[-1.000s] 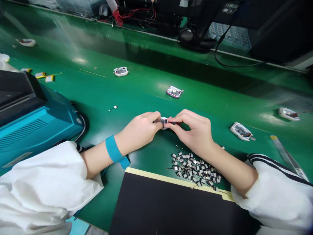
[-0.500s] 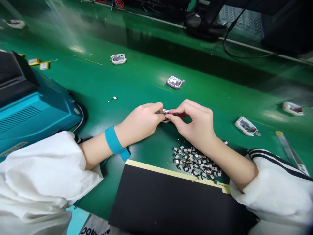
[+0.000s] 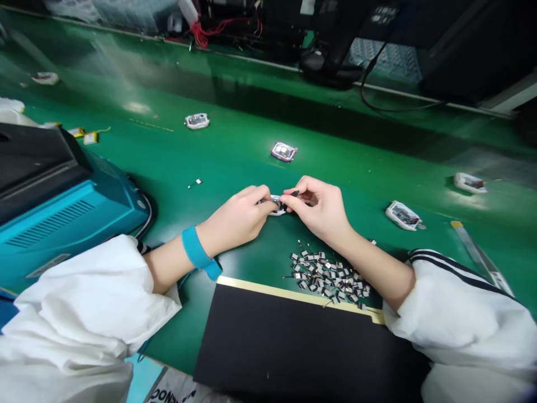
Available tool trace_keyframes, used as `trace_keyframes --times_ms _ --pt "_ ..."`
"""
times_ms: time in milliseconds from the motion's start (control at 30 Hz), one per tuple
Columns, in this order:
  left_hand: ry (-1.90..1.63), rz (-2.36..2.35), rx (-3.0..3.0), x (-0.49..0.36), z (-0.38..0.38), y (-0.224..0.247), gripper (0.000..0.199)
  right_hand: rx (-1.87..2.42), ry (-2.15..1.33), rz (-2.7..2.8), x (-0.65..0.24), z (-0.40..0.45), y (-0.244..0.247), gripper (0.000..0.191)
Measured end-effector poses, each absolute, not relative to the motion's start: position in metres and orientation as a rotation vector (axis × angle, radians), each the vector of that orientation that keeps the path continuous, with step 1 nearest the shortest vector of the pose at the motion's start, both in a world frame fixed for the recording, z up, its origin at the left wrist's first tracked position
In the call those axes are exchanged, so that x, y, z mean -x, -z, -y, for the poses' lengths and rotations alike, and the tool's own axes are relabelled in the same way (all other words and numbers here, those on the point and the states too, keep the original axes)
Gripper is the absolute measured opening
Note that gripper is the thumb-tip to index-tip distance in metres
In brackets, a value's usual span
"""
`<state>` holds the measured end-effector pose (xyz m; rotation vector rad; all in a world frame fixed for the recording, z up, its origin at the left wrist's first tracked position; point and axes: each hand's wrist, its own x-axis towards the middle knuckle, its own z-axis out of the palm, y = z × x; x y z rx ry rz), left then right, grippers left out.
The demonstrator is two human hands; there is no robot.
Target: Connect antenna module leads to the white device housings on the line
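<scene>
Dark piece (image 3: 295, 193) has tilted upward — right hand (image 3: 322, 208) pinching it, left hand (image 3: 235, 219) clamped on white case (image 3: 277, 212).

Equipment and oddments are lining a green counter (image 3: 226, 145).
A teal machine (image 3: 75, 215) with a black top is standing at the left, and a dark cord (image 3: 150, 215) is curving round its right end. Small yellow packs (image 3: 90, 137) are lying just beyond it, one trailing a thin yellow wire. Along the back, red wires (image 3: 201, 34) are bunching toward the left, a black stand (image 3: 329, 74) is resting farther right, and a black cable (image 3: 366, 95) is looping down beside it. Metal tweezers (image 3: 476, 250) are lying at the right. A black sheet (image 3: 302, 347) with a pale yellow border is covering the front edge.
</scene>
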<state>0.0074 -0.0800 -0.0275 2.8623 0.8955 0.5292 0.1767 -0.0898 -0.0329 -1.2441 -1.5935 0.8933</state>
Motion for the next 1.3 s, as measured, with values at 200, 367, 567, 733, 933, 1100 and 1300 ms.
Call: trace_keyframes --times_ms 200,367,567,733,933,1100,1300 --pt "-0.521 -1.059 -2.675 -0.004 0.105 0.019 0.034 1.284 -0.897 1.568 -0.199 0.083 0.012 0.016" --pt "-0.759 -0.972 -2.355 -0.003 0.107 0.019 0.051 1.366 -0.665 2.133 -0.202 0.089 0.009 0.012" --pt "-0.582 -0.902 -2.389 -0.01 0.089 0.028 0.08 1.387 -0.507 2.433 -0.192 0.103 0.01 0.017" --pt "-0.58 -0.963 -2.354 -0.018 0.09 0.035 0.063 1.398 -0.376 2.539 -0.191 0.107 0.013 0.017" --pt "-0.718 -0.943 -2.216 -0.015 0.091 0.034 0.062 1.326 0.154 2.614 -0.182 0.111 0.016 0.009" --pt "-0.756 -0.909 -2.06 -0.011 0.092 0.032 0.064 1.252 0.327 2.618 -0.178 0.112 0.013 0.01" --pt "-0.797 -0.891 -1.982 -0.01 0.092 0.032 0.061 1.171 0.501 2.617 -0.179 0.11 0.013 0.011"
